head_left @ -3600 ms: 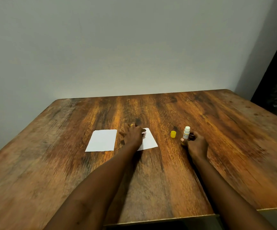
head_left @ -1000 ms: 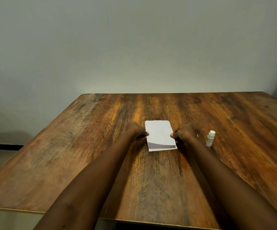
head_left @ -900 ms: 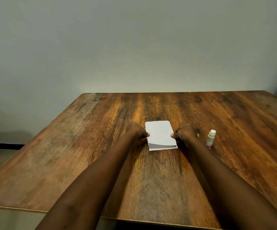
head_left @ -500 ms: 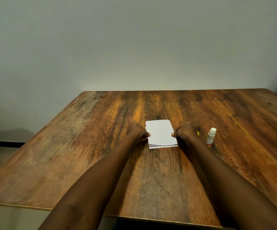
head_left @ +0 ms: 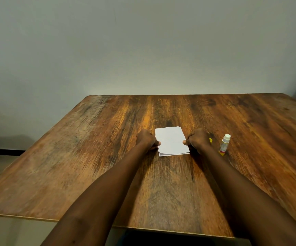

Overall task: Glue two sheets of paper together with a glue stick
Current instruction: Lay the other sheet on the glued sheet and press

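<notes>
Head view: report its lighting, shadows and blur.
Head view: dim, soft light, brightest on the wall above the far edge of the table; thin shadow between the sheets at their near edge; near wood grain looks smeared; glue stick slightly soft.

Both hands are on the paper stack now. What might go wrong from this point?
1. The lower sheet peeks out past the top sheet along the near edge, so pressing now may bond them crooked.
2. The glue stick stands uncapped close beside the right hand. A nudge may topple it, and it may dry out while its yellow cap lies apart.
</notes>
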A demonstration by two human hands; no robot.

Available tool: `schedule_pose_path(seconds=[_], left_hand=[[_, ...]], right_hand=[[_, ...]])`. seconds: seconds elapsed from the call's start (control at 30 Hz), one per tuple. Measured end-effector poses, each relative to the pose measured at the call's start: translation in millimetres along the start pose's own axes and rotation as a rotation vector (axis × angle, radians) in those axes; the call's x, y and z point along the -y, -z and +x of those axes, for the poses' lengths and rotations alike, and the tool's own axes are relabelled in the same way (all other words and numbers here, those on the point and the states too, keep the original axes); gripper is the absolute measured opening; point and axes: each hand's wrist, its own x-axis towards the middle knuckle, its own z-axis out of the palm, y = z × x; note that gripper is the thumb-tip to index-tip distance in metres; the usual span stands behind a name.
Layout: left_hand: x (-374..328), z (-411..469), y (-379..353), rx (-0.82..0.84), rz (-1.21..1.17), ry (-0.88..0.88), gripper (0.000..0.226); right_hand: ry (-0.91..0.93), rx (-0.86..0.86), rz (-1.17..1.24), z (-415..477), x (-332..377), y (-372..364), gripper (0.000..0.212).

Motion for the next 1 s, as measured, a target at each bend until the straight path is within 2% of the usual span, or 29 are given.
schedule_pose_path(seconds=[0.43, 1.0], left_hand=[[1.5, -0.4, -2.2, -0.015, 0.071, -0.011, 0.025], [-1.5, 0.4, -3.2, 0.014, -0.013, 0.042, 0.023]], right_hand=[[0.01, -0.008, -0.035, 2.1, -2.2, -2.9, 0.022], [0.019, 0.011, -0.05, 4.1, -4.1, -2.8, 0.019]])
